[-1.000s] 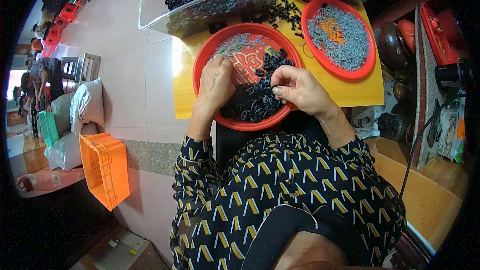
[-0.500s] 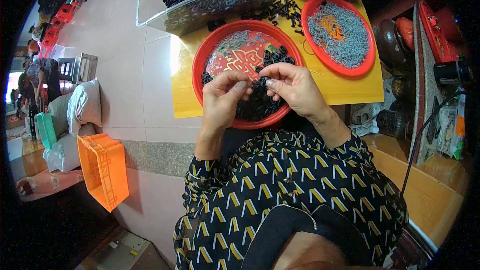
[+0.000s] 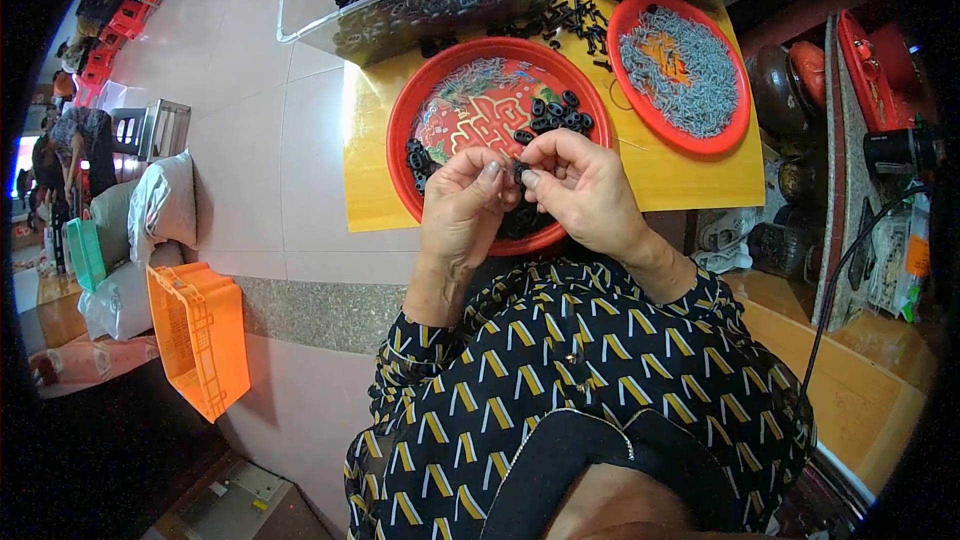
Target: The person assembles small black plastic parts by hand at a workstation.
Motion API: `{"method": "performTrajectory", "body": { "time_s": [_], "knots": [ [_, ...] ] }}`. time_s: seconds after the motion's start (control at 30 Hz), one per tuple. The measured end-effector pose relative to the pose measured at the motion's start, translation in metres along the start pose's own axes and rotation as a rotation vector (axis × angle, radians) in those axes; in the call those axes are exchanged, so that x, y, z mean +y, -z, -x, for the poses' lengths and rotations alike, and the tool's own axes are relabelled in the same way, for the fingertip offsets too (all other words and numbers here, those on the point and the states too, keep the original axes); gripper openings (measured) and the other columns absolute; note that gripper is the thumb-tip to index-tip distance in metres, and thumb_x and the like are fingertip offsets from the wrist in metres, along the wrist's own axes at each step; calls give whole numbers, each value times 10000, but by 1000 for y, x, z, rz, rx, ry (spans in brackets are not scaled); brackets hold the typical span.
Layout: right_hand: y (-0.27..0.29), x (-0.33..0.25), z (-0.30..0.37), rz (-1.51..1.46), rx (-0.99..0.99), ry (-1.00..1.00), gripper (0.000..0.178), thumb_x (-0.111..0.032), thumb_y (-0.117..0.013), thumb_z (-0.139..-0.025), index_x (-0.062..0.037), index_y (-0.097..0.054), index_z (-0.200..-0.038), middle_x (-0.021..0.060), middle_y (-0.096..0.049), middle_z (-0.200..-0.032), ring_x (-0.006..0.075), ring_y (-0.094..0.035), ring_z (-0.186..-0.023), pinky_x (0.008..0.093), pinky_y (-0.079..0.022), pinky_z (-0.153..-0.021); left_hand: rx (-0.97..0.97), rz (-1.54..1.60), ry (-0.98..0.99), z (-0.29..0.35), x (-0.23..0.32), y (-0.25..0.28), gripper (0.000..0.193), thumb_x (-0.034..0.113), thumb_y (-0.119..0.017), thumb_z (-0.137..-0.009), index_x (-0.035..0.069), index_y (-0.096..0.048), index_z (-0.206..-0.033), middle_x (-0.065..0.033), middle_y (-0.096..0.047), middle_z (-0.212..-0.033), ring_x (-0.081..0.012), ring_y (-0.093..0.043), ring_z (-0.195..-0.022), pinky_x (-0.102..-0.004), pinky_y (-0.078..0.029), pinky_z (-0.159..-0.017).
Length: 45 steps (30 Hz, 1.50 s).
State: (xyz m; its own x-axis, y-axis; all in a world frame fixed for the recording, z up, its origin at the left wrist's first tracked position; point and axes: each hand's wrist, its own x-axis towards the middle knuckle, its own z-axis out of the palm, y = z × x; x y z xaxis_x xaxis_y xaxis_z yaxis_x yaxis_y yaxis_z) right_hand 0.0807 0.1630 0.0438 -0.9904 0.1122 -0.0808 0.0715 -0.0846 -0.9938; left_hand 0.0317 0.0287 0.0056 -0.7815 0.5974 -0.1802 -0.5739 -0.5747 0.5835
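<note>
Both hands meet over the near half of a round red tray [image 3: 400, 110] with a printed bottom. My right hand [image 3: 590, 190] pinches a small black plastic piece [image 3: 520, 170] between thumb and fingertips. Right beside it, my left hand [image 3: 462, 208] is closed in a pinch; whatever is between its fingertips is too small to make out. Black oval pieces with two holes [image 3: 556, 115] lie at the tray's right side. More black pieces [image 3: 418, 160] sit by its left rim, and others are partly hidden beneath my hands. Small silvery pieces [image 3: 480, 75] are spread along the far side.
A second red tray [image 3: 742, 105] full of small grey metal pieces stands to the right on the yellow tabletop [image 3: 690, 180]. Behind are clear bins [image 3: 430, 0] of black parts and loose black pins [image 3: 590, 25]. An orange crate [image 3: 200, 340] stands on the floor at left.
My hands have come slightly closer together and a little lower. The black piece now sits at the right fingertips, against the left ones. The whole view has shifted slightly.
</note>
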Motion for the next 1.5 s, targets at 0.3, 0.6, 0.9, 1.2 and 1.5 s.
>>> {"method": "performTrajectory", "body": {
  "time_s": [0.3,0.6,0.9,1.2,1.5],
  "knots": [
    [2,5,1,122,12,33,110,36,-531,-770,6,-493,-868,-4,-501,-765,45,-508,-675,180,-451,-599,-10,-6,6,3,-1,-6,81,89,-537,-814,15,-515,-838,-57,-550,-748,-129,-509,-645,-241,-429,-618],
    [1,6,3,248,105,105,62,1,-556,-729,2,-518,-778,60,-559,-646,80,-548,-609,245,-451,-518,19,-77,-42,4,-6,-8,66,58,-539,-809,-1,-530,-836,-41,-554,-751,-107,-503,-642,-220,-416,-598],
    [2,14,3,220,132,162,37,5,-560,-724,3,-541,-756,91,-580,-643,120,-578,-588,252,-457,-502,102,-244,-163,4,-14,-13,45,19,-551,-791,-21,-538,-808,-40,-560,-719,-91,-508,-625,-200,-423,-589],
    [18,10,-4,64,126,35,44,1,-549,-750,-9,-533,-789,19,-544,-649,66,-527,-591,209,-439,-506,105,-441,-177,-7,-10,-10,70,21,-557,-789,-9,-567,-852,-14,-572,-752,-76,-520,-678,-198,-427,-624],
    [51,11,-3,-39,142,-64,143,-6,-529,-770,14,-510,-910,25,-533,-725,59,-520,-591,158,-419,-498,-3,-1621,-671,-46,7,-4,119,-7,-603,-647,2,-590,-765,-134,-503,-676,-278,-519,-644,-336,-424,-575]
  ]
}}
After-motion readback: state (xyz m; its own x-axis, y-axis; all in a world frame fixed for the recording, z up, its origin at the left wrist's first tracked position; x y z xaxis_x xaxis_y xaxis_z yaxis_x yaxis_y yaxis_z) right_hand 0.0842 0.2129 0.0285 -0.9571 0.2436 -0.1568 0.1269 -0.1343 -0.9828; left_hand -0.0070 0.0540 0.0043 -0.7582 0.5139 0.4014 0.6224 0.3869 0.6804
